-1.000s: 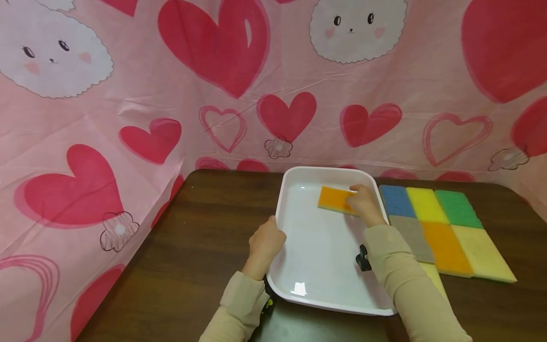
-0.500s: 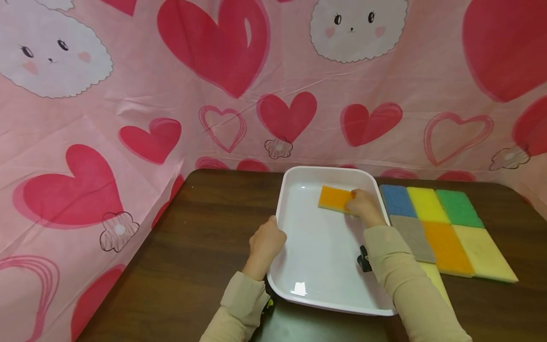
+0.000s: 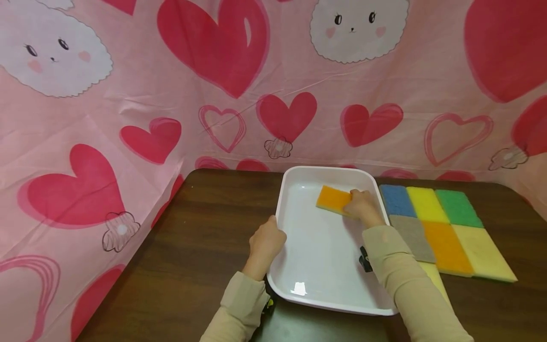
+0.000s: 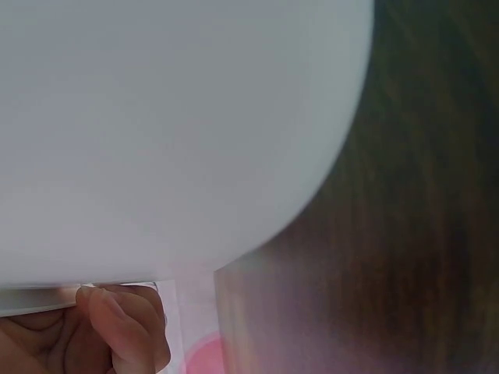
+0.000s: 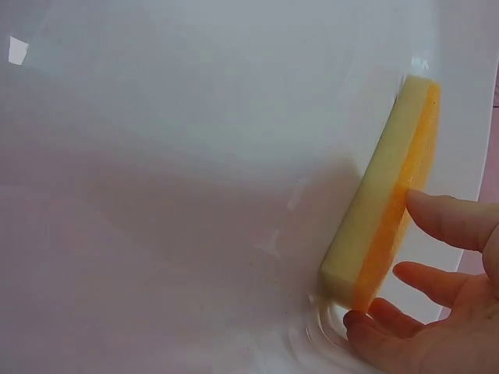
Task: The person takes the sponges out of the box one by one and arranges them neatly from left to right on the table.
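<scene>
A white tray (image 3: 318, 247) lies on the dark wooden table in the head view. My left hand (image 3: 267, 240) grips its left rim; in the left wrist view, the fingers (image 4: 125, 319) curl at that rim beside the tray's pale outer wall. Flat on the tray floor near the far end is a sponge (image 3: 332, 199), orange above and pale yellow below. My right hand (image 3: 364, 207) holds its right end. Seen from the right wrist, the thumb touches the orange face of the sponge (image 5: 382, 199) and other fingers bend around its near end, partly hidden.
Right of the tray, sponges are laid side by side: blue (image 3: 397, 200), yellow (image 3: 427, 204), green (image 3: 459, 209), grey (image 3: 413, 237), orange (image 3: 447, 248) and pale yellow (image 3: 484, 251). Another pale one shows beside the right sleeve (image 3: 410, 280). A pink heart-patterned cloth (image 3: 239, 123) hangs behind.
The sponge has turned slightly and shifted a little left and nearer, together with my right hand, whose fingers have closed around its end. My left hand stays on the tray rim.
</scene>
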`<move>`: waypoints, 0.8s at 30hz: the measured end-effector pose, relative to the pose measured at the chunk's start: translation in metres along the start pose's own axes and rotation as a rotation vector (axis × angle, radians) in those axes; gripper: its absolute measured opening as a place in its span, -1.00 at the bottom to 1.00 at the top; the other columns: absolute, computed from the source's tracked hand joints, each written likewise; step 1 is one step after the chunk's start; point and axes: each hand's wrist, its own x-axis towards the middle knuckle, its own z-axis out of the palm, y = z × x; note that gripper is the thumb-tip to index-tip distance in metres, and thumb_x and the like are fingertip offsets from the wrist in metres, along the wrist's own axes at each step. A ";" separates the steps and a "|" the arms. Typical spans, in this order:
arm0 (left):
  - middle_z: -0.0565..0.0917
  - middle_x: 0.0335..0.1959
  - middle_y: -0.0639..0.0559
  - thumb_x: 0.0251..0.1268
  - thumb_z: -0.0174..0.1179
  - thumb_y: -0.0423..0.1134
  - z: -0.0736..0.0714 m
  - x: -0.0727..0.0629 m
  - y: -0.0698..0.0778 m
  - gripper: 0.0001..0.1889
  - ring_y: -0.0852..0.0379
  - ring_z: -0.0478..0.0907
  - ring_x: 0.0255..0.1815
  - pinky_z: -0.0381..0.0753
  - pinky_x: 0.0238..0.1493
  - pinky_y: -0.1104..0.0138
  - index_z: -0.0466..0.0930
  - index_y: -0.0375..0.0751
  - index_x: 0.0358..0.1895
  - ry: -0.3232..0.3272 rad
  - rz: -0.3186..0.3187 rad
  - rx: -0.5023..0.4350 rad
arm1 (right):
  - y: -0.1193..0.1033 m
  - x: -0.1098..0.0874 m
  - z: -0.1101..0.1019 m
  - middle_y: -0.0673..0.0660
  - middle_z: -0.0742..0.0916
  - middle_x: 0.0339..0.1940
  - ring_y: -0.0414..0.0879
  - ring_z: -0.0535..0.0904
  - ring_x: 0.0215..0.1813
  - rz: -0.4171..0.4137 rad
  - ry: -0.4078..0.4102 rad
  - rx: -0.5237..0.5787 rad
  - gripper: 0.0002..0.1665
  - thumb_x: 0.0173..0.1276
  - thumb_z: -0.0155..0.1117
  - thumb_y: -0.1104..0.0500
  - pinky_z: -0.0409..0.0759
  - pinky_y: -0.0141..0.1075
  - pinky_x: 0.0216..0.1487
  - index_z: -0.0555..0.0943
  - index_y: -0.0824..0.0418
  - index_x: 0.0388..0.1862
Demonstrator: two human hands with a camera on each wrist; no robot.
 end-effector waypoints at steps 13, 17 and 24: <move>0.67 -0.06 -0.26 0.19 -0.01 -0.30 0.000 0.000 0.001 -0.62 -0.21 0.62 -0.08 0.49 -0.09 -0.08 0.46 -0.29 0.10 0.003 0.000 0.003 | 0.001 0.001 0.001 0.52 0.40 0.01 0.35 0.26 0.08 -0.011 -0.091 -0.109 -0.27 0.24 0.18 0.06 0.32 0.08 0.14 0.31 0.56 0.22; 0.67 -0.06 -0.27 0.19 -0.01 -0.30 0.002 0.000 0.000 -0.62 -0.21 0.62 -0.07 0.49 -0.08 -0.08 0.45 -0.30 0.10 0.005 0.002 0.002 | 0.000 0.001 0.002 0.53 0.40 0.01 0.35 0.28 0.05 -0.016 -0.085 -0.140 -0.27 0.25 0.20 0.06 0.32 0.10 0.14 0.30 0.58 0.19; 0.67 -0.08 -0.26 0.19 -0.01 -0.30 0.005 -0.001 -0.002 -0.62 -0.20 0.63 -0.09 0.50 -0.11 -0.08 0.46 -0.29 0.09 0.011 0.005 0.003 | -0.004 0.001 0.003 0.54 0.41 0.07 0.32 0.39 -0.01 -0.015 -0.065 -0.149 -0.24 0.25 0.25 0.10 0.37 0.10 0.21 0.22 0.62 0.19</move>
